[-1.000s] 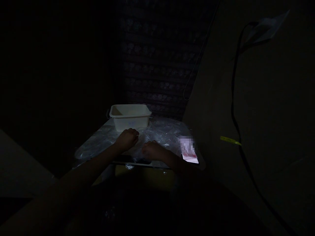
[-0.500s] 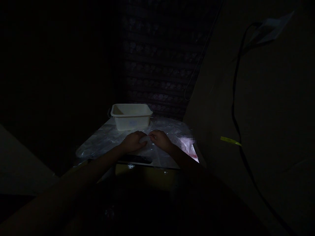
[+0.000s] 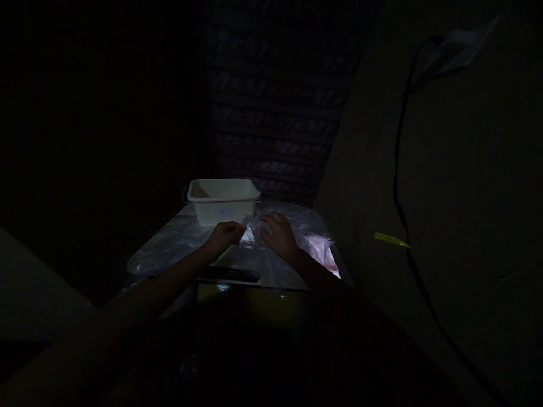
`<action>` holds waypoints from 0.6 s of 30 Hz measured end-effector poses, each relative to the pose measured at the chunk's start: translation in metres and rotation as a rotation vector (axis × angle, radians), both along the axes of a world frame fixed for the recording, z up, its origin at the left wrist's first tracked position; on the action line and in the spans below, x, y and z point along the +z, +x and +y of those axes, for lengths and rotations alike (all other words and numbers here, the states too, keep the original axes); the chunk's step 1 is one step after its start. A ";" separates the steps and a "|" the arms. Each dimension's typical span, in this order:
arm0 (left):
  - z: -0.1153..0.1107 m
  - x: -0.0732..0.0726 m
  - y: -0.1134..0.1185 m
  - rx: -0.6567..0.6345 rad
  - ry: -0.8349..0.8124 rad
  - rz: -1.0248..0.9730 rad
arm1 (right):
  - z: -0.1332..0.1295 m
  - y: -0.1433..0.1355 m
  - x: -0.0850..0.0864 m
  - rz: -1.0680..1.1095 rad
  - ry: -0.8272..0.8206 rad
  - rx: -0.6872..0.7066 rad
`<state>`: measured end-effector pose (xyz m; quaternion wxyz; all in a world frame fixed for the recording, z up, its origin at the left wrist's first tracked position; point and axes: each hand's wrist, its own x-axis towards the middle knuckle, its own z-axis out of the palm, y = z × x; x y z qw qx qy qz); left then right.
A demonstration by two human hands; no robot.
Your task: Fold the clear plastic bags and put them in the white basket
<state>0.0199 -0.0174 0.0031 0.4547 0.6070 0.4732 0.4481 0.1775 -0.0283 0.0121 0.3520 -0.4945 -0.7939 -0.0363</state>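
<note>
In the dim head view, my left hand (image 3: 226, 236) is closed at the middle of the table, its fingertips pinching the edge of a clear plastic bag (image 3: 248, 234) that catches the light. My right hand (image 3: 279, 234) is just to the right of the bag, thumb and fingers apart, with nothing visible between them. Behind my left hand stands a white rectangular tub (image 3: 224, 210); its inside looks dark, and its contents cannot be made out.
Clear plastic sheets (image 3: 165, 254) cover parts of the table. A dark flat object (image 3: 229, 274) lies along the near edge. Pink-white bright plastic (image 3: 323, 251) is at the right edge. A black cable (image 3: 396, 169) with a yellow tag (image 3: 391, 239) hangs on the right wall.
My hands have moved apart. The fingers of my right hand have opened, and the shiny plastic now shows between the hands.
</note>
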 end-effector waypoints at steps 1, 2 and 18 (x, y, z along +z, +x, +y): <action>-0.002 0.002 0.000 0.000 -0.015 -0.017 | -0.002 -0.002 -0.001 -0.032 -0.006 0.008; -0.003 0.004 0.000 -0.005 -0.029 -0.031 | -0.002 -0.003 -0.001 -0.048 -0.016 0.004; 0.013 -0.006 -0.015 0.015 0.137 0.207 | 0.021 0.001 -0.021 0.380 -0.338 0.059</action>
